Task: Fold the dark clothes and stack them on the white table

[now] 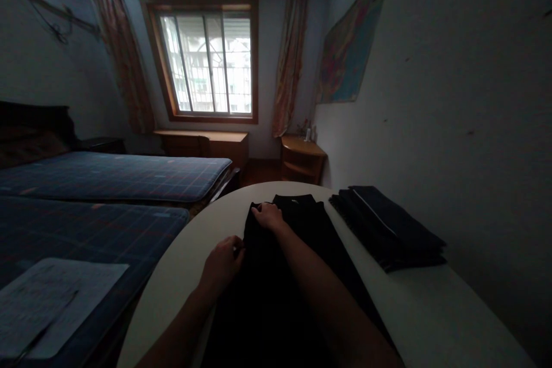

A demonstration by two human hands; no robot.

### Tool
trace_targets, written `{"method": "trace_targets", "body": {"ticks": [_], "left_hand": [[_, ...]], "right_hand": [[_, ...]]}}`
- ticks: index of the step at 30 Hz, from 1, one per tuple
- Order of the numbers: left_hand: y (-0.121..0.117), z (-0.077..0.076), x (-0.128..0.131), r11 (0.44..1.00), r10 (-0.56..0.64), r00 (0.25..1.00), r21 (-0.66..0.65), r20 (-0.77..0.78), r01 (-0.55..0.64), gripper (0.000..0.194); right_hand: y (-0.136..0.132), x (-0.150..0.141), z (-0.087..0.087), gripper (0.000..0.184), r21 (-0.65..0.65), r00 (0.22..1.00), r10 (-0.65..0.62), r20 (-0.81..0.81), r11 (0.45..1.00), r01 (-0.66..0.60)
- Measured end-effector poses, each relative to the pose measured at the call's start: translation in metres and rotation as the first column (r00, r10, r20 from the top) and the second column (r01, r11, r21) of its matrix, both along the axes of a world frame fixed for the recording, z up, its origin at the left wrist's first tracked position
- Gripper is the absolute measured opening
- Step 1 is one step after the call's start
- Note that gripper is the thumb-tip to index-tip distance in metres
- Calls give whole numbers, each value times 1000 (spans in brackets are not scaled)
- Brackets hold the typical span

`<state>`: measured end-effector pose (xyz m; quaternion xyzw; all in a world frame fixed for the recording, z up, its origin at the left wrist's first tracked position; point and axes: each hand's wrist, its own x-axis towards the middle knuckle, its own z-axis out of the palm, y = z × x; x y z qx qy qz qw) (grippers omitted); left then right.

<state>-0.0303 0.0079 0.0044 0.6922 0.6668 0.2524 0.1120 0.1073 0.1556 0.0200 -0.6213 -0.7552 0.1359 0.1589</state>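
A black garment (pixel 302 230), probably a shirt, lies spread lengthwise on a round white table (pixel 185 276). At its far end a collar-like piece with a small light mark sticks out. My left hand (pixel 225 259) has its fingers closed on the garment's left edge. Farther up, my right hand (pixel 268 217) reaches across the cloth and grips its upper left corner, thumb and fingers bent over the fabric. My right forearm covers part of the garment, and the dark cloth hides its folds.
A stack of folded dark clothes (pixel 388 230) sits on the table's right side, near the wall. To the left are beds with blue plaid mattresses (pixel 129 175); a written sheet of paper (pixel 64 293) and a pen (pixel 47 325) lie on the nearer one. Beyond stands a corner shelf (pixel 304 149).
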Motion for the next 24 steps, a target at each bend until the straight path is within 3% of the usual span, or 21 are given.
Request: {"method": "trace_targets", "body": {"ticks": [4, 9, 12, 18, 24], "left_hand": [[-1, 0, 1, 999, 30, 999, -13, 13, -30, 5], [-1, 1, 1, 998, 55, 998, -24, 41, -54, 32], [-3, 3, 0, 997, 66, 998, -49, 4, -66, 34], [-5, 9, 1, 982, 123, 987, -129, -99, -135, 31], [-6, 13, 2, 985, 107, 975, -111, -194, -131, 25]], "right_hand": [[14, -16, -2, 34, -48, 996, -49, -76, 998, 45], [23, -20, -4, 35, -16, 980, -73, -186, 997, 71], [22, -18, -10, 32, 3, 978, -13, -210, 1000, 14], [14, -2, -14, 47, 53, 967, 208, -149, 978, -202], [-16, 2, -10, 37, 139, 955, 296, -10, 946, -292]]}}
